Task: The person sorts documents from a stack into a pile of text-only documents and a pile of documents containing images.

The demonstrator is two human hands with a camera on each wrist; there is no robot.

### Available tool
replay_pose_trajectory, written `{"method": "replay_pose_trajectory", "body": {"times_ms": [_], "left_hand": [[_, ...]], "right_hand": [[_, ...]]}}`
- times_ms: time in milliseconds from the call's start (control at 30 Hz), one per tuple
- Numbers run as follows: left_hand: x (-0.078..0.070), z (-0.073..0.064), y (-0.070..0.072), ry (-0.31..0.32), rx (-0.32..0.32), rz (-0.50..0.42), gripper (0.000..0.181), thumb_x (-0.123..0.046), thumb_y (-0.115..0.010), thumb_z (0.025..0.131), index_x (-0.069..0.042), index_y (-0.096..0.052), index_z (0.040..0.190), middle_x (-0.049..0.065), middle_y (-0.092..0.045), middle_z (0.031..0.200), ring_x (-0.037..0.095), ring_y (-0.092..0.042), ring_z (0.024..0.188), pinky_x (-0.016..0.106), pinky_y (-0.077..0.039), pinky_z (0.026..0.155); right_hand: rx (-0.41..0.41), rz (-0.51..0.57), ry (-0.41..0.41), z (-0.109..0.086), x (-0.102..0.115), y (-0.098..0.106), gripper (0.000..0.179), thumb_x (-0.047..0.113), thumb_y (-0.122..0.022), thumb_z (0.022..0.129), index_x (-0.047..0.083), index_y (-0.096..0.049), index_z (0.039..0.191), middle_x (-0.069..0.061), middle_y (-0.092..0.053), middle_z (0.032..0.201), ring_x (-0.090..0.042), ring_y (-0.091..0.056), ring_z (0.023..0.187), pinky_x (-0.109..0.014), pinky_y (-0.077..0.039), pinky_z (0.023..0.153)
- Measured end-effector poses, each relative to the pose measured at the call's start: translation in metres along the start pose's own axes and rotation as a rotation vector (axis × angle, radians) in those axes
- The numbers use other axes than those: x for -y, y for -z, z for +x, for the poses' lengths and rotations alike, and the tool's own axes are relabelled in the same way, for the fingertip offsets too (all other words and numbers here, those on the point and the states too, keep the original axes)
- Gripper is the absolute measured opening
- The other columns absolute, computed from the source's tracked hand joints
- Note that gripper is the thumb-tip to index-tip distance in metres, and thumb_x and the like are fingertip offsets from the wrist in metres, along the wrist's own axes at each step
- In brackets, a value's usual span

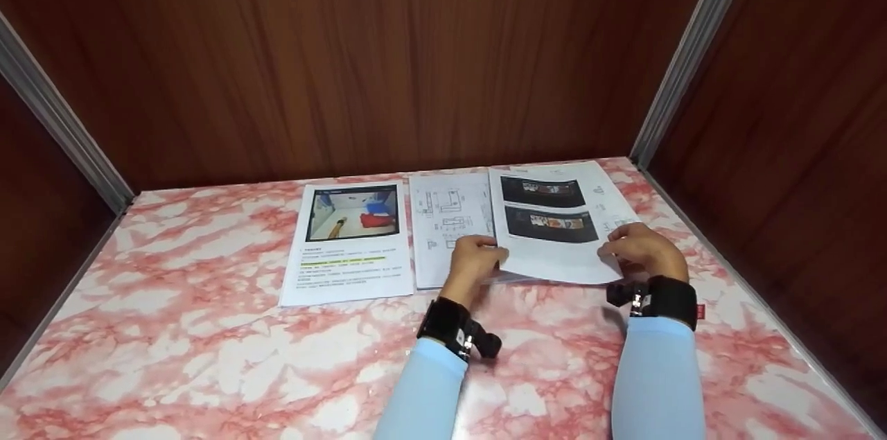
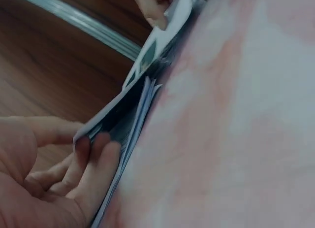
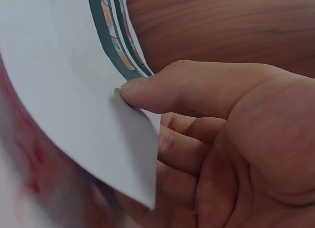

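A printed sheet of paper (image 1: pixel 551 256) with two dark pictures is raised at its near edge over other papers. My left hand (image 1: pixel 477 261) pinches its near left corner; in the left wrist view the thumb is above the sheet and the fingers (image 2: pixel 101 164) are beneath, beside a stack of paper edges. On the other side, my right hand (image 1: pixel 644 249) pinches the right edge. The right wrist view has that thumb (image 3: pixel 147 92) pressing on top of the sheet, which bows, with the other fingers behind it. Under the sheet's left side lies a stack of line drawings (image 1: pixel 450 218).
Left of the drawings lies another stack of printed pages (image 1: pixel 353 246) with a colour photo and a yellow highlighted line. The table (image 1: pixel 229 364) has a red and white marbled top. Brown wood-grain panels (image 1: pixel 346 66) with metal corner posts (image 1: pixel 682 59) enclose its back and sides.
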State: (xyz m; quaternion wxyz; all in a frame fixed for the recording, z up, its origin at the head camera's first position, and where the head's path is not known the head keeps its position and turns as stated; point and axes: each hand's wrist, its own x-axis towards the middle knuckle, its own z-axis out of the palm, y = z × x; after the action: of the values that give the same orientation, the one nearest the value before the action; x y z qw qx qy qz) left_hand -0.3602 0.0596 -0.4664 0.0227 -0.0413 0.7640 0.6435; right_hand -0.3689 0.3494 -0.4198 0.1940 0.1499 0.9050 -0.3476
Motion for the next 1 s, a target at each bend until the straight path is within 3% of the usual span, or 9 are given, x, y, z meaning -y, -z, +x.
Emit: {"method": "replay_pose_trajectory", "body": {"times_ms": [133,233,367,533,700,867,1000], "left_hand": [[0.004,0.004,0.006,-0.01,0.043,-0.022,0.034,-0.011,-0.069,0.069,0.0,-0.069,0.101,0.009,-0.07,0.087,0.011,-0.061,0.069,0.023,-0.052,0.069],[0.005,0.005,0.01,-0.026,0.065,0.008,0.033,-0.013,-0.069,0.07,-0.002,-0.07,0.102,0.008,-0.07,0.091,0.011,-0.06,0.074,0.022,-0.05,0.072],[0.004,0.005,0.018,-0.008,0.083,-0.031,0.033,-0.011,-0.066,0.07,-0.002,-0.069,0.103,0.008,-0.068,0.091,0.012,-0.058,0.074,0.022,-0.049,0.069],[-0.001,0.005,0.035,0.001,0.037,-0.055,0.034,-0.009,-0.061,0.068,-0.003,-0.07,0.101,0.006,-0.065,0.092,0.014,-0.056,0.079,0.022,-0.047,0.066],[-0.004,0.009,0.055,-0.031,0.014,-0.035,0.025,-0.014,-0.063,0.073,-0.004,-0.071,0.095,0.004,-0.063,0.084,0.013,-0.054,0.071,0.024,-0.047,0.062],[-0.004,0.011,0.079,-0.059,-0.071,0.079,0.02,-0.024,-0.067,0.079,-0.004,-0.071,0.083,0.001,-0.058,0.072,0.014,-0.05,0.065,0.024,-0.042,0.059],[-0.004,0.01,0.103,-0.041,-0.132,0.082,0.019,-0.021,-0.069,0.079,-0.004,-0.071,0.086,0.001,-0.059,0.074,0.015,-0.051,0.069,0.024,-0.043,0.062]], "right_hand": [[0.006,-0.04,0.067,-0.002,0.003,-0.001,0.058,0.038,-0.065,0.079,0.009,-0.044,0.125,-0.013,-0.046,0.115,-0.025,-0.051,0.095,-0.03,-0.044,0.074],[0.023,0.0,0.111,-0.003,0.004,-0.002,0.059,0.038,-0.064,0.08,0.009,-0.041,0.126,-0.013,-0.046,0.113,-0.025,-0.051,0.095,-0.032,-0.046,0.075],[0.049,0.076,0.185,-0.003,0.006,-0.002,0.058,0.036,-0.063,0.083,0.007,-0.039,0.126,-0.013,-0.048,0.112,-0.024,-0.052,0.094,-0.033,-0.047,0.079],[0.091,0.199,0.276,0.001,0.014,-0.006,0.055,0.034,-0.063,0.085,0.006,-0.038,0.124,-0.012,-0.054,0.111,-0.022,-0.057,0.094,-0.034,-0.049,0.082],[0.146,0.319,0.348,0.005,0.031,-0.013,0.053,0.031,-0.066,0.084,0.006,-0.038,0.122,-0.007,-0.061,0.103,-0.019,-0.061,0.091,-0.036,-0.051,0.08],[0.187,0.329,0.405,0.009,0.056,-0.027,0.047,0.028,-0.067,0.083,0.005,-0.042,0.115,-0.004,-0.063,0.093,-0.017,-0.062,0.082,-0.036,-0.053,0.074],[0.207,0.284,0.432,0.009,0.078,-0.043,0.041,0.023,-0.066,0.083,0.004,-0.042,0.11,-0.004,-0.062,0.085,-0.017,-0.062,0.076,-0.037,-0.054,0.07]]}}
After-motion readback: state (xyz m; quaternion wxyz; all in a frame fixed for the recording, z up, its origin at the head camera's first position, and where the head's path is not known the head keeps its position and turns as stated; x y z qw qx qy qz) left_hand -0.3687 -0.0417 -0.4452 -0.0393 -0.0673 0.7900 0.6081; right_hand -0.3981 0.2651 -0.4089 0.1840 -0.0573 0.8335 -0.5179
